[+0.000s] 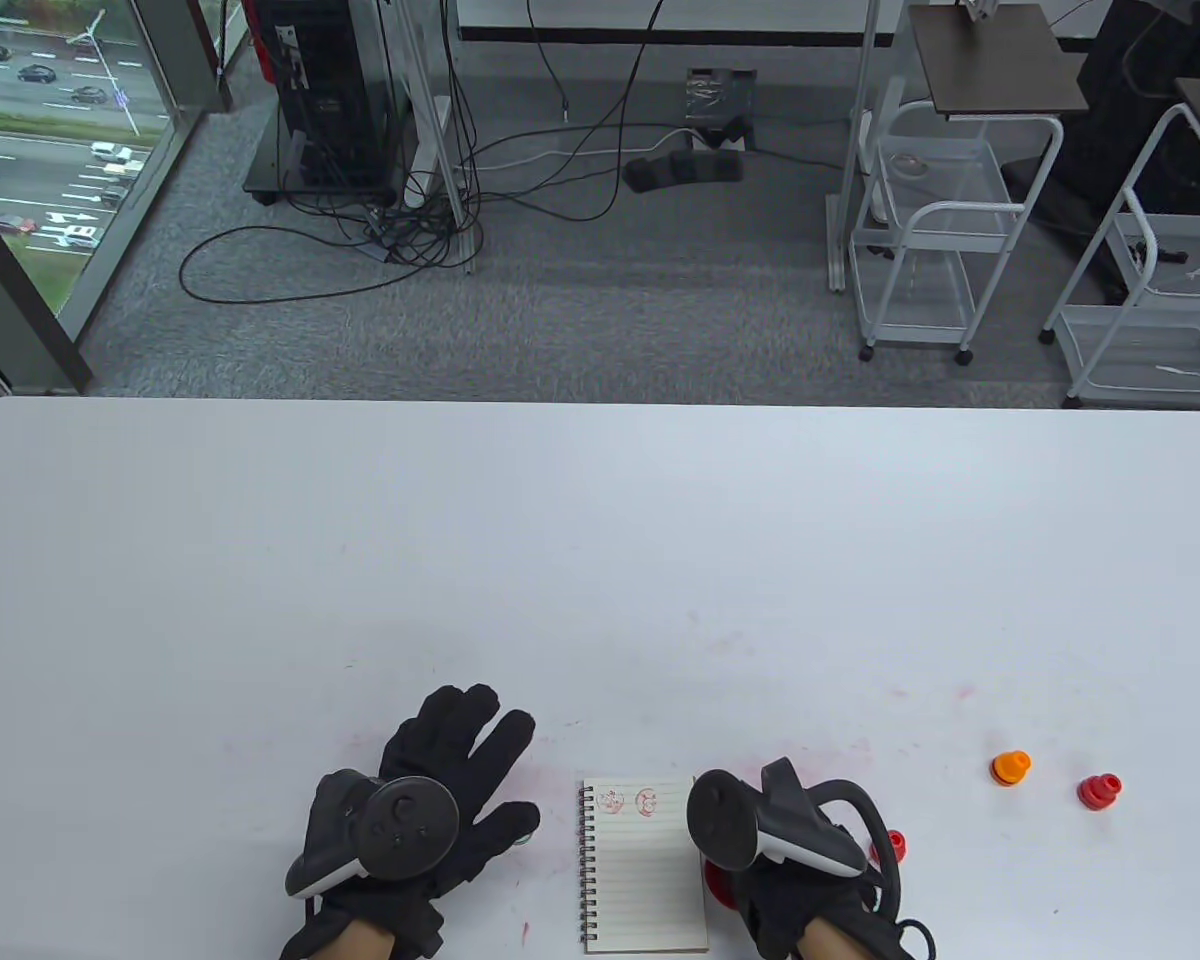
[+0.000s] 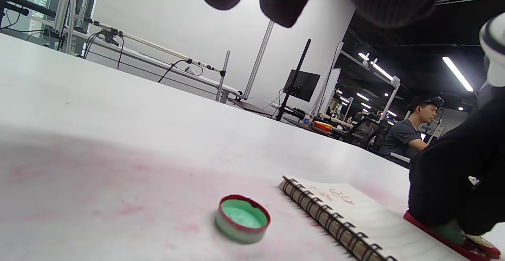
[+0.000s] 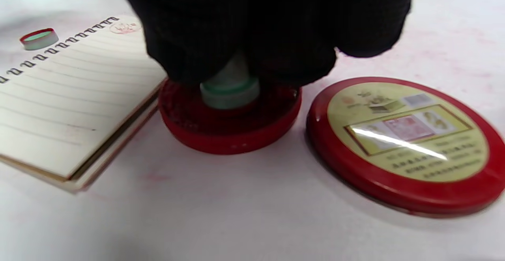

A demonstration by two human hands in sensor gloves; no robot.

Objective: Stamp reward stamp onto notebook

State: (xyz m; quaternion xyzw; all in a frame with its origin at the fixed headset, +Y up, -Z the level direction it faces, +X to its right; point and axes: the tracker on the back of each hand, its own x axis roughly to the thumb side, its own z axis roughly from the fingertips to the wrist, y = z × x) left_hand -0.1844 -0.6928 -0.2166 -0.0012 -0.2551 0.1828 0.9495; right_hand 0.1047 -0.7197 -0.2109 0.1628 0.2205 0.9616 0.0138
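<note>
My right hand (image 3: 272, 28) pinches the green stamp (image 3: 230, 89) down into the red ink pad (image 3: 229, 129), just right of the notebook (image 1: 643, 870), while my left hand (image 1: 430, 800) rests spread; next I'd lift and press onto a bare line.

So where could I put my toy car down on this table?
The far half of the table is bare. There is also room between the right hand and the orange stamp. The near edge is crowded: left hand, green cap, notebook, ink pad, its lid.
</note>
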